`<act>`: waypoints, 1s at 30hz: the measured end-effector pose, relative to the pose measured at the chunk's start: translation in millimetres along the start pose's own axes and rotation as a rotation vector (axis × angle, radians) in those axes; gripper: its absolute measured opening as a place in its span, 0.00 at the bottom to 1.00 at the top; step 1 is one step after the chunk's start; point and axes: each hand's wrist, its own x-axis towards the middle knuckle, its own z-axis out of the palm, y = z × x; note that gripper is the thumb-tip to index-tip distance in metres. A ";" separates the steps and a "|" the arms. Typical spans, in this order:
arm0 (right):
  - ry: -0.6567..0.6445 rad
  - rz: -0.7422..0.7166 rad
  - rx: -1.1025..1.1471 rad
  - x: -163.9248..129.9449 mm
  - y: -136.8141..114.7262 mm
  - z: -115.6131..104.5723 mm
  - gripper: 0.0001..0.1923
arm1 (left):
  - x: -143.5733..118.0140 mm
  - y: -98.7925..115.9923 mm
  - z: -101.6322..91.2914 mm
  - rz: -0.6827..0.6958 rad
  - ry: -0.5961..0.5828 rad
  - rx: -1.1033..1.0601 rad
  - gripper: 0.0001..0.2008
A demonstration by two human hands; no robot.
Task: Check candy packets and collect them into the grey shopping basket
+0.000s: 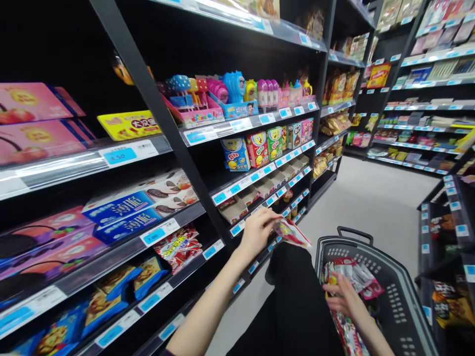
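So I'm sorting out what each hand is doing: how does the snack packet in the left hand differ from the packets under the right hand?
The red and white snack packet is single, lifted beside the shelves in the left hand. The red and white packets are several, lying in the dark plastic shopping basket, with the right hand resting on them. Both look like glossy wrappers in similar colours.

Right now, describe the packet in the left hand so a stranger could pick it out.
Start at the black shelf unit on the left; the left hand is beside its lower shelves. It pinches a flat red-and-white snack packet, the only packet held in the air, above the dark basket.
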 end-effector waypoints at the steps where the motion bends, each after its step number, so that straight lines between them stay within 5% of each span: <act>1: -0.020 -0.057 0.070 -12.9 -24.8 7.2 0.39 | -2.0 15.8 2.5 0.043 0.029 -0.069 0.08; 3: -0.199 -0.141 0.332 -46.3 -71.0 19.7 0.42 | -5.9 45.5 9.0 0.125 0.115 -0.234 0.10; 5: -0.464 -0.076 0.433 -81.5 -106.0 28.6 0.41 | -9.3 70.3 15.7 0.198 0.282 -0.457 0.08; 7: -0.567 -0.080 0.484 -108.3 -126.7 31.8 0.38 | -11.7 87.8 19.7 0.227 0.399 -0.649 0.07; 10: -0.386 -0.275 0.557 -124.6 -139.9 25.1 0.35 | -13.7 100.2 16.1 0.198 0.327 -0.871 0.06; 13: -0.198 -0.482 0.535 -124.5 -149.2 12.9 0.40 | -13.7 100.9 3.1 0.123 0.092 -1.077 0.05; 16: -0.120 -0.624 0.482 -124.3 -160.1 6.7 0.44 | -11.9 98.6 -10.6 -0.026 -0.116 -1.262 0.08; 19: -0.075 -0.737 0.406 -127.2 -167.3 11.2 0.41 | -10.7 98.9 -21.0 -0.138 -0.204 -1.415 0.14; 25: -0.046 -0.736 0.351 -138.2 -165.0 33.2 0.37 | -16.1 104.2 -37.7 -0.316 -0.304 -1.219 0.30; 30: -0.048 -0.638 0.389 -138.0 -154.8 32.0 0.46 | -19.8 106.3 -41.3 -0.315 -0.310 -1.257 0.27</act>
